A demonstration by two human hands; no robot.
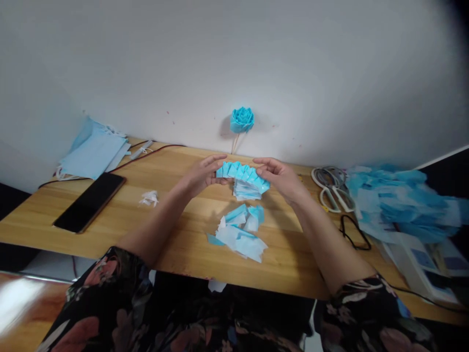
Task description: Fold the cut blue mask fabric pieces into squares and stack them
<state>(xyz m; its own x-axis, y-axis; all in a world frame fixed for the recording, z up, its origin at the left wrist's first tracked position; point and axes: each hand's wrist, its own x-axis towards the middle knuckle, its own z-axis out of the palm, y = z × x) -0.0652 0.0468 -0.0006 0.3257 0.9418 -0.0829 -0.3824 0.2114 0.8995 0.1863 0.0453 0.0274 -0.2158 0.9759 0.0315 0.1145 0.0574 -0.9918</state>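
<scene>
My left hand [207, 173] and my right hand [276, 176] hold a pleated blue strip [244, 172] between them, one at each end. The strip bends in a shallow arc with several folded points along its top. My left fingers pinch its left end, and my right thumb and fingers grip the right end. Just under the strip sits a stack of pale blue and white cut pieces [247, 190], partly hidden by it. Nearer to me lies a loose heap of blue and white scraps [242, 234]. Behind my hands, a blue handmade flower [242, 120] stands on a thin stick against the wall.
At the left are face masks [93, 151], a black phone [90, 203] and white scraps [149, 197]. White-handled scissors [335, 195], a black loop [354, 233], a pile of blue material [406, 205] and a white box [421, 266] lie at the right.
</scene>
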